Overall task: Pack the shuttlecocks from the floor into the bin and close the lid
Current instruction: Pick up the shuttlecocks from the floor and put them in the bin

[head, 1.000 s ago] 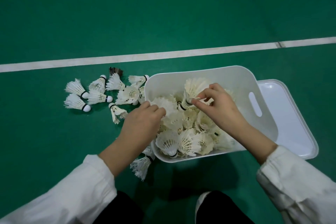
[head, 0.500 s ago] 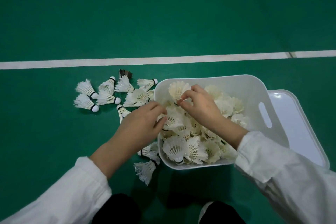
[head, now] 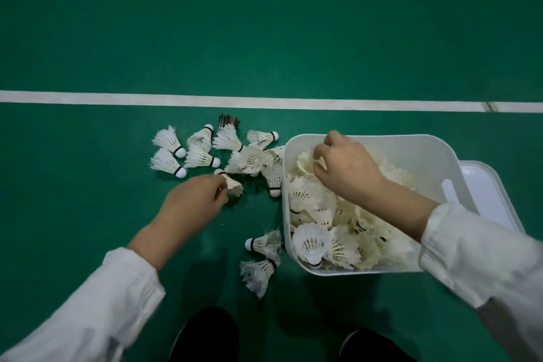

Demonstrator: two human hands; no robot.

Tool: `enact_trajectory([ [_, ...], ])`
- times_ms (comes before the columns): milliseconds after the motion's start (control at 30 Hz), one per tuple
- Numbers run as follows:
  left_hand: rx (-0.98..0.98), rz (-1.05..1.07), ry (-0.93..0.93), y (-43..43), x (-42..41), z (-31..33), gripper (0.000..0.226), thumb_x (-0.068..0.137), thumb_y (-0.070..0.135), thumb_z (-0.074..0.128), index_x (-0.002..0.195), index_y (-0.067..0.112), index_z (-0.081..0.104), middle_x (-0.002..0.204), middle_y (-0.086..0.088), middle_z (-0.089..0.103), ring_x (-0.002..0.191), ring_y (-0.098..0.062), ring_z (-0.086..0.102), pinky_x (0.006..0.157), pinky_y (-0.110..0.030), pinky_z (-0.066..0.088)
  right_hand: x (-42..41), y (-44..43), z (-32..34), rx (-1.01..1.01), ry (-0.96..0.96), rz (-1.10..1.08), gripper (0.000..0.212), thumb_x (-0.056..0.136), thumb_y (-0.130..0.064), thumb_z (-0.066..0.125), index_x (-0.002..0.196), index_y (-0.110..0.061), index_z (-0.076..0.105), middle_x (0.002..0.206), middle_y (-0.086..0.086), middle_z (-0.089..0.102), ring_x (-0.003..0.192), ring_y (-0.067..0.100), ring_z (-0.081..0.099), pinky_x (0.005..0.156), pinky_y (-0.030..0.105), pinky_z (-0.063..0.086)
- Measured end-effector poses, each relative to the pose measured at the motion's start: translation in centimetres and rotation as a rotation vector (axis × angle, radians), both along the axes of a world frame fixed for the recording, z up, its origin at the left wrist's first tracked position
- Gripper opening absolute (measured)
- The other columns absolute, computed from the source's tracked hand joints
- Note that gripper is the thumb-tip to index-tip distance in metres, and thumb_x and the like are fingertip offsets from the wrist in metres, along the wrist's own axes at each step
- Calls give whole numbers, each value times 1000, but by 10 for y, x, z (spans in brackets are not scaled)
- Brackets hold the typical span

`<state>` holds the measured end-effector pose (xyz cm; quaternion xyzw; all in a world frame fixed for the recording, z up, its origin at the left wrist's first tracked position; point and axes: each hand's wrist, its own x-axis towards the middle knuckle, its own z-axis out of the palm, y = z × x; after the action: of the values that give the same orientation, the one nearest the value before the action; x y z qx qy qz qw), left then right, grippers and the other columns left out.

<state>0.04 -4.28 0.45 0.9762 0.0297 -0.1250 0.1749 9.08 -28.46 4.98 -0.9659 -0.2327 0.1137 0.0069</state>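
Green court floor [head: 264, 38] crossed by a white line [head: 264, 103], seen from above. Left hand [head: 191, 203] low over the floor, left of the bin [head: 367, 139], fingers curled and pinching one white shuttlecock [head: 234, 187] near its cork end, feather skirt pointing right. Right hand [head: 346, 167] inside the far left corner of the bin, fingers bent down onto the cream pile [head: 338, 244] there; gripping or only touching, impossible to tell. Hands well apart. Half a second earlier: left hand at the bin's left rim, right hand nearer the middle of the bin and close to the left; since then, left hand gone out to the floor and onto the shuttlecock, right hand shifted toward the far left corner. White plastic bin upright and uncovered, heaped with shuttlecocks lying at all angles, slot handle in its right wall. White lid [head: 490, 194] flat on the floor at the bin's right side, partly hidden behind it. Loose shuttlecocks [head: 202, 153] scattered on the floor just left of the bin's far corner, one with dark feathers at the far edge of the group; two more [head: 261, 258] beside the bin's near left corner. White sleeves [head: 88, 317] on both arms, dark shoes [head: 205, 335] at the near edge.
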Motion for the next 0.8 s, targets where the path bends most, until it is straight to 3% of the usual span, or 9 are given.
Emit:
enact_trajectory([
  [67,-10,30,2,11,-3,-1,19,92,26,44,93,17,60,93,-1,65,80,-21,57,67,-36,49,-8,20,17,71,-33,93,27,93,-24,42,111,-10,58,109,9,51,101,27,51,87,38,40],
  [233,5,92,38,37,-13,-12,21,92,25,44,100,15,61,100,-6,65,90,-27,59,70,-34,48,-30,91,12,187,97,208,24,93,-19,42,108,-8,57,106,9,54,98,25,53,85,40,49],
  [333,5,129,84,58,-17,-28,21,91,25,44,99,15,61,102,-7,66,92,-28,59,71,-34,48,-37,125,-27,108,178,209,24,91,-16,44,110,-6,54,109,12,52,101,28,52,82,39,47],
  [467,3,173,145,87,-10,-50,22,91,25,43,99,15,60,103,-8,65,92,-29,59,73,-33,47,-33,148,-69,13,314,125,28,91,-12,44,117,-4,48,121,15,46,112,31,46,90,41,43],
  [667,-16,225,97,105,31,-79,20,91,20,43,102,14,58,104,-11,63,91,-30,58,70,-33,43,-6,152,-95,-80,336,-30,40,90,-17,49,127,-7,39,126,13,40,116,31,45,91,43,45],
  [800,-105,285,49,104,58,-103,35,90,16,48,124,8,45,122,-14,51,107,-33,54,89,-42,45,8,154,-102,-165,341,-78,51,86,-12,53,132,-7,34,131,15,37,118,33,45,89,42,47],
])
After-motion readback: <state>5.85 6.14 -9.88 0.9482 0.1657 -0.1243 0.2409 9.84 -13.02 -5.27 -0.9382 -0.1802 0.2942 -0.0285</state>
